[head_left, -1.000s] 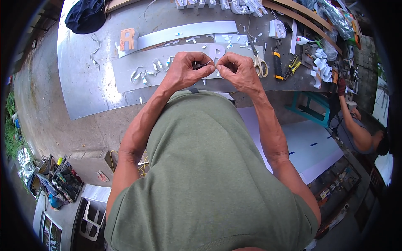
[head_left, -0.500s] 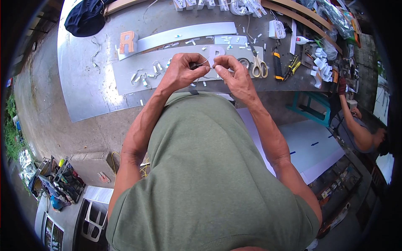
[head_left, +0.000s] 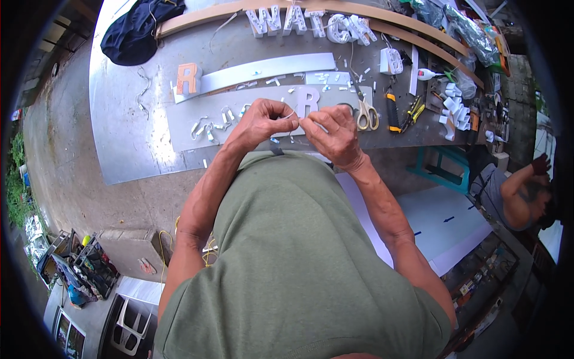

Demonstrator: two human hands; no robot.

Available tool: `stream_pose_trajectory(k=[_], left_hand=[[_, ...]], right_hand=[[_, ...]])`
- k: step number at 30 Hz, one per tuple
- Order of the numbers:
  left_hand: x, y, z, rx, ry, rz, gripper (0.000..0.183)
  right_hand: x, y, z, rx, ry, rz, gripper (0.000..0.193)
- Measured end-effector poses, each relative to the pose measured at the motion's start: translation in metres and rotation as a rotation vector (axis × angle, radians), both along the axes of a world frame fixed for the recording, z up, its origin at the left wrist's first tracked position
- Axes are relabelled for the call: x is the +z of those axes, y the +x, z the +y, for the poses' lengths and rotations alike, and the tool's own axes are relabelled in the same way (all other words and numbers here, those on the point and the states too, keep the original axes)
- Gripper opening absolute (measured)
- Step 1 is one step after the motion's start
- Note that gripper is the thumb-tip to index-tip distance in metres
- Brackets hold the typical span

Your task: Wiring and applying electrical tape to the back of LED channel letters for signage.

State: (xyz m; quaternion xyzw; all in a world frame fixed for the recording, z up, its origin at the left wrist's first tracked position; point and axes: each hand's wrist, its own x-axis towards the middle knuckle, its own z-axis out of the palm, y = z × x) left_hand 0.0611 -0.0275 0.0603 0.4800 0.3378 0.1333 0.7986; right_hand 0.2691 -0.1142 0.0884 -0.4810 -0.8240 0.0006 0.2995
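My left hand [head_left: 263, 124] pinches a thin pale wire [head_left: 289, 115] that loops up from its fingertips. Close against it, my right hand [head_left: 336, 136] is closed too, with thumb and forefinger on the wire's end where the two hands meet. Just beyond them a flat white letter-shaped cutout [head_left: 308, 99] lies on a grey sheet [head_left: 179, 134]. Strung white LED modules [head_left: 209, 133] lie left of my left hand. Beside my right hand rest the scissors [head_left: 366, 116] with cream handles. My right hand partly hides a dark roll near them.
An orange-faced letter [head_left: 189, 79] stands at the left by a long white strip [head_left: 263, 69]. Further right are a utility knife [head_left: 392, 112], pliers [head_left: 414, 112] and white offcuts [head_left: 457, 107]. Letter shells [head_left: 296, 23] line the back. A co-worker [head_left: 517, 194] is at the far right.
My right hand has turned, its back now facing up, and its fingers have closed in on the wire beside my left hand. The view has tilted, showing more of the table's back. The co-worker's arm has risen.
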Motion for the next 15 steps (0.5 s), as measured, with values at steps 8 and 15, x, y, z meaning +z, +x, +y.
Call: stream_pose_trajectory(k=[8,15], left_hand=[[-0.001,0.0,-0.009,-0.015,0.118,0.054,0.017],[-0.003,0.012,-0.021,0.113,1.032,0.103,0.013]], right_hand=[[0.001,-0.009,-0.01,-0.044,-0.078,0.007,0.027],[-0.025,-0.018,-0.013,-0.514,-1.166,1.254,0.019]])
